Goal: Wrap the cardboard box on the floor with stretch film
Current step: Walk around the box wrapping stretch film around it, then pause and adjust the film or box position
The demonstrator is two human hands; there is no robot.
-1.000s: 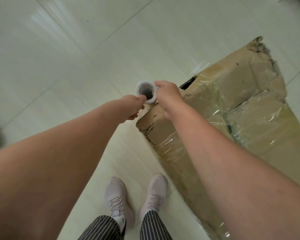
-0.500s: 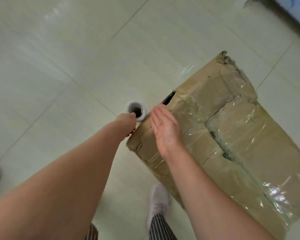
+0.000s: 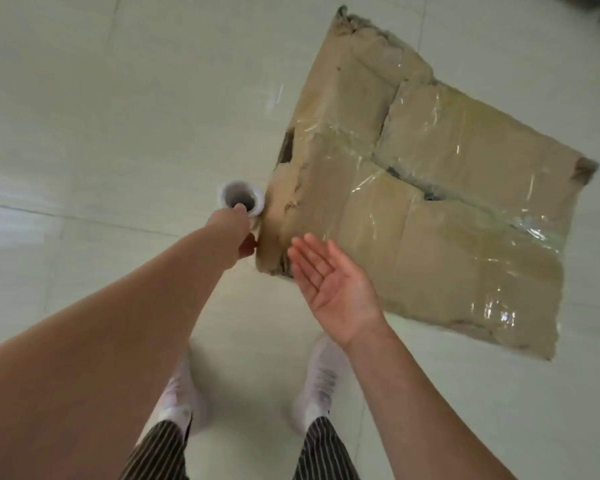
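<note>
Wearer's body, top-down
Bare forearms (image 3: 118, 323); dark trousers (image 3: 326, 452) with thin white stripes; pale shoes (image 3: 321, 375), blurred, probably white trainers.

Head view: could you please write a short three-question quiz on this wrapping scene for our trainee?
1. True or false: the right hand grips the film roll.
2. The cardboard box is: A) completely bare, B) already carrying some film, C) lying on a table.
3. Fill in: the roll is held beside the box by the ___ hand.

Key: 1 false, it is open, palm up; 2 B; 3 left hand.
</note>
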